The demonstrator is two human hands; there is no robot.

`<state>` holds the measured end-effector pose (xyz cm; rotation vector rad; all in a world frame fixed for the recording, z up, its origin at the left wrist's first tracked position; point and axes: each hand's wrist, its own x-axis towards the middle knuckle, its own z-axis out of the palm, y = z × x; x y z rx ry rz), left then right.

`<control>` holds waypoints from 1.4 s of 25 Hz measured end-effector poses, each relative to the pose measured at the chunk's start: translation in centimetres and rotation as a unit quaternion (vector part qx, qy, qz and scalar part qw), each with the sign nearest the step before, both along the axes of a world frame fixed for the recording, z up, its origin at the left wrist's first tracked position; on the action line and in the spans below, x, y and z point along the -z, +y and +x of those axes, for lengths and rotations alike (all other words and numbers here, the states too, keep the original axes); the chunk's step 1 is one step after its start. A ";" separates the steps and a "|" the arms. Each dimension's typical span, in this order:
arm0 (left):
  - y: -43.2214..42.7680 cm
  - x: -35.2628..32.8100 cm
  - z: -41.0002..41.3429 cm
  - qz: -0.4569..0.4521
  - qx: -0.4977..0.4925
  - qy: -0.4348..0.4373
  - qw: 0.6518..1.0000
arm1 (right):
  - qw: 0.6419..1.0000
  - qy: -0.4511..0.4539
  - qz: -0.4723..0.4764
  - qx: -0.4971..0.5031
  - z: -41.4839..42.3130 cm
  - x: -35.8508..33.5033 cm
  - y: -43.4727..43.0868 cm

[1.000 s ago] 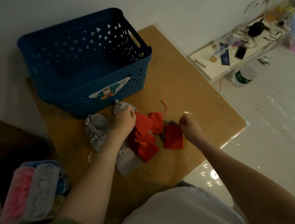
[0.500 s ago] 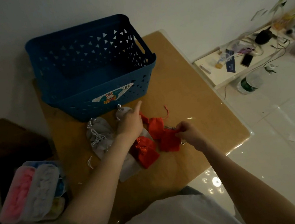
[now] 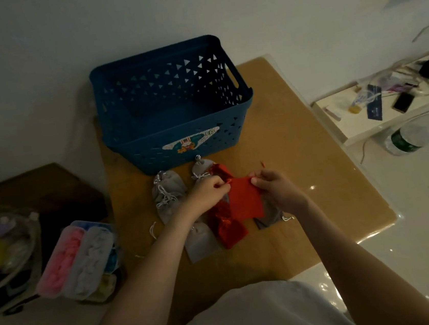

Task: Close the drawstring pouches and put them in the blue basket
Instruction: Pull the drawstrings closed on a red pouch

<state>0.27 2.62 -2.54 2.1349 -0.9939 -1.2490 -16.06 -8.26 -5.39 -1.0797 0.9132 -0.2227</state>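
- Head view shows the blue basket (image 3: 177, 131) with nothing visible inside it, so I judge that no pouch has been put away and the task is near its start.
- Several pouches lie on the tan table (image 3: 301, 157) in front of the basket. The left grey pouch (image 3: 167, 194) and the second grey pouch (image 3: 200, 168) are just beside its front wall. The shiny red pouch (image 3: 227, 225) and the lower grey pouch (image 3: 199, 241) are nearer the person.
- The two grey pouches by the basket look gathered at the neck, but the light is too dim to be sure they are fully shut.
- The flat red pouch (image 3: 244, 200) is the one being worked on. Its mouth looks ungathered, so pulling its cord and carrying it over are still to do.
- The left hand (image 3: 209, 193) pinches the pouch's upper left corner, fingers curled.
- The right hand (image 3: 278, 191) pinches the upper right corner. I cannot tell whether either hand has the cord or only the cloth.
- The flat red pouch hangs between the two hands, above the other pouches and near the basket's front wall.
- A dark grey pouch (image 3: 268, 220) lies partly under the right wrist.
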 end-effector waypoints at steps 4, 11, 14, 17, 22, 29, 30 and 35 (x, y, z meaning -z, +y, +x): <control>2.4 -2.0 1.2 -0.065 -0.182 0.060 0.979 | 0.997 -0.066 -0.009 -0.049 2.7 -0.6 0.6; 4.8 -4.9 4.6 -0.245 -0.481 0.451 0.710 | 0.978 -0.139 -0.002 -0.156 8.4 -3.0 2.0; 5.1 -5.4 5.3 -0.244 -0.494 0.425 0.718 | 0.975 -0.130 0.000 -0.179 9.6 -4.0 1.7; 5.3 -5.5 5.6 -0.245 -0.490 0.430 0.717 | 0.966 -0.134 0.028 -0.219 10.2 -5.5 1.5; 4.5 -5.4 5.5 -0.268 -0.477 0.456 0.702 | 0.960 -0.128 0.039 -0.246 10.3 -6.9 2.0; 4.1 -4.3 5.1 -0.326 -0.436 0.418 0.728 | 0.980 -0.096 -0.005 -0.173 10.0 -6.5 1.8; 4.2 -4.2 5.0 -0.328 -0.426 0.404 0.740 | 0.984 -0.093 -0.007 -0.149 10.0 -6.4 1.8; 4.5 -3.7 5.2 -0.273 -0.438 0.335 0.788 | 0.984 -0.066 -0.129 -0.106 8.7 -4.9 0.4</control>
